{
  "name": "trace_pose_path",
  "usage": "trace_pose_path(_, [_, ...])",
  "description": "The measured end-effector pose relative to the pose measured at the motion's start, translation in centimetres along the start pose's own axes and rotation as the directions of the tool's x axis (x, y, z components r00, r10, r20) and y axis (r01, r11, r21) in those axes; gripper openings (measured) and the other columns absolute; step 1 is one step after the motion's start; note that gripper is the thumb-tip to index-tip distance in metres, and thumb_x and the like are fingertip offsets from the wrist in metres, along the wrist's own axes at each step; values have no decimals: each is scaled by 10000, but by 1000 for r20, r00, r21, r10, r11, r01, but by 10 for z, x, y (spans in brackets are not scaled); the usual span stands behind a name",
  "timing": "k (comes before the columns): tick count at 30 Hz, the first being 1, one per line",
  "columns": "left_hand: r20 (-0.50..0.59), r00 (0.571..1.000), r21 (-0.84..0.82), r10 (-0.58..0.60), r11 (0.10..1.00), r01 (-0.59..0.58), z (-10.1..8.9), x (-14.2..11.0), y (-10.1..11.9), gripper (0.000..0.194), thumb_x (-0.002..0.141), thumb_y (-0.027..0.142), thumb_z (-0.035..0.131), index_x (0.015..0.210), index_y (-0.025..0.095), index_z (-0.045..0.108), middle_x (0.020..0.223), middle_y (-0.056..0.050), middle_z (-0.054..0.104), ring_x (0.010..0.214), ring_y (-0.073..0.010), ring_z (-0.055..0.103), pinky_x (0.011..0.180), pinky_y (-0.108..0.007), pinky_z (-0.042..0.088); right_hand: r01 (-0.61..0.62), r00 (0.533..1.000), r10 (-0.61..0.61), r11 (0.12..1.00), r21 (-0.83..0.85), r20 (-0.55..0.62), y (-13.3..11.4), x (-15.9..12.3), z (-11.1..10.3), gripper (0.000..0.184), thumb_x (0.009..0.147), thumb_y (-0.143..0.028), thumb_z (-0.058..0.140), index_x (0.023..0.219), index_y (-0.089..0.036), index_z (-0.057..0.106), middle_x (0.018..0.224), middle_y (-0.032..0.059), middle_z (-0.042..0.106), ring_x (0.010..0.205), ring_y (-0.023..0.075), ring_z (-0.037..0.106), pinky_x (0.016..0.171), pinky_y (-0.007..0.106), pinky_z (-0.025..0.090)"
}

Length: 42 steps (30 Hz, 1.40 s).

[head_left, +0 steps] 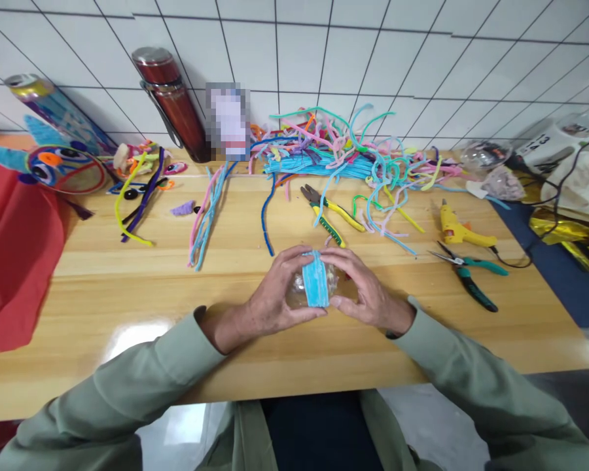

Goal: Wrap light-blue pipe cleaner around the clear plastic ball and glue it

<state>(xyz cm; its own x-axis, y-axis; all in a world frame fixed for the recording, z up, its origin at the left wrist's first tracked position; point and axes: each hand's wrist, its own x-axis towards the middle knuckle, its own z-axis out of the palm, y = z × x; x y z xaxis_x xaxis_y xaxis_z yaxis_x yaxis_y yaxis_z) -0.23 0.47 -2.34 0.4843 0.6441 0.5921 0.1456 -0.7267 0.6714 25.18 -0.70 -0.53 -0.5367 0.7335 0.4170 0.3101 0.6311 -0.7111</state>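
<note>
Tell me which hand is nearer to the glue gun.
Right. The right hand is to the left of the glue gun and lower in the picture; the left hand is farther left, across the blue-banded clear object both hands hold.

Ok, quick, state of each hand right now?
Left hand: holding the blue-banded plastic piece.
Right hand: holding the same piece from the opposite side.
</note>
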Motion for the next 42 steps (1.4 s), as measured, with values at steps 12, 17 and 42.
trace_pose_path(12, [49,996,-61,-70,996,73,-8,-1,14,552,1096,384,594,1609,315,400,1530,-166,569,1482,-326,549,1224,-587,498,38,999,-39,999,-19,-32,-5,0,5,555,1059,-506,628,1573,-332,511,1577,145,597,1464,367,581,1198,615,509])
trace_pose_path(17, [43,998,-89,-53,994,57,-9,2,13,458,1104,386,581,1542,319,462,1506,-150,595,1466,-312,561,1211,-582,515,49,998,-49,999,-16,-30,-3,-1,6,554,1071,-501,632,1590,-350,512,1569,135,594,1463,341,585,1193,596,526])
trace_pose_path(42, [-141,979,158,-147,973,169,3,-4,-2,970,865,691,824,1625,300,364,1533,-167,505,1475,-368,508,1210,-588,500,-190,980,190,982,5,-63,0,3,15,764,1049,-581,649,1705,-302,373,1634,161,539,1536,364,499,1233,591,501])
